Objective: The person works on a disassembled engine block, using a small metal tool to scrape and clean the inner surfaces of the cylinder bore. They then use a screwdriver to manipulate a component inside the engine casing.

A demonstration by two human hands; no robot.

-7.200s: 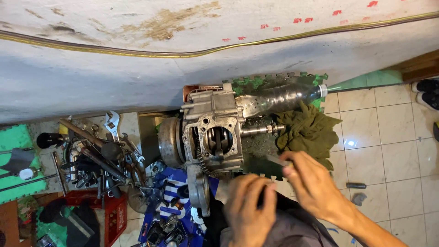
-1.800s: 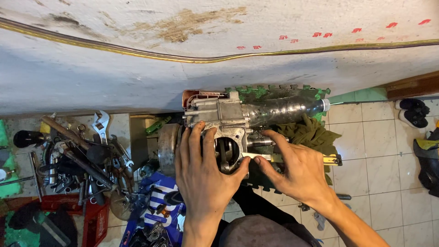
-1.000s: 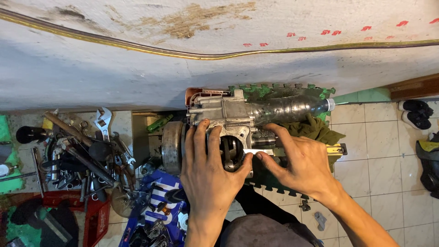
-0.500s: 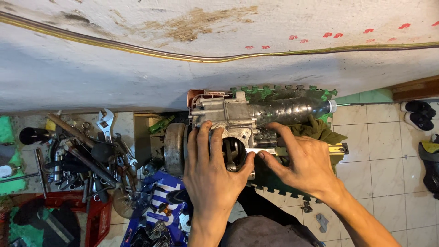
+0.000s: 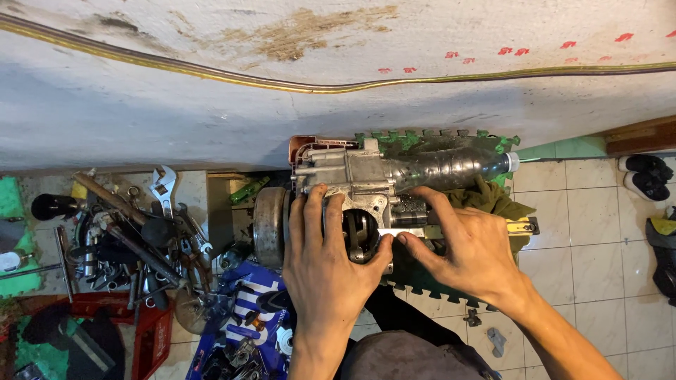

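A grey metal engine case point(image 5: 345, 176) sits on a green foam mat point(image 5: 429, 141) by the wall, with a round flywheel point(image 5: 269, 217) on its left side. My left hand point(image 5: 331, 260) lies flat over the case, fingers on its top and thumb at the round cylinder opening point(image 5: 360, 232). My right hand point(image 5: 468, 246) rests on the case's right side, fingers spread, its thumb pressing a thin flat metal strip point(image 5: 405, 233) beside the opening. A clear plastic bottle point(image 5: 451, 167) lies along the case's far right side, over a dark green rag point(image 5: 493, 200).
A heap of wrenches and tools point(image 5: 141, 225) lies on the floor to the left, by a red crate point(image 5: 151, 345). Blue packaging with small parts point(image 5: 246, 331) is beside my left forearm. Loose bolts point(image 5: 486, 331) lie on the tiles at right. Shoes point(image 5: 644, 176) stand far right.
Both hands came up from my lap onto the engine case. In the last second they barely shifted, the right thumb settling on the metal strip.
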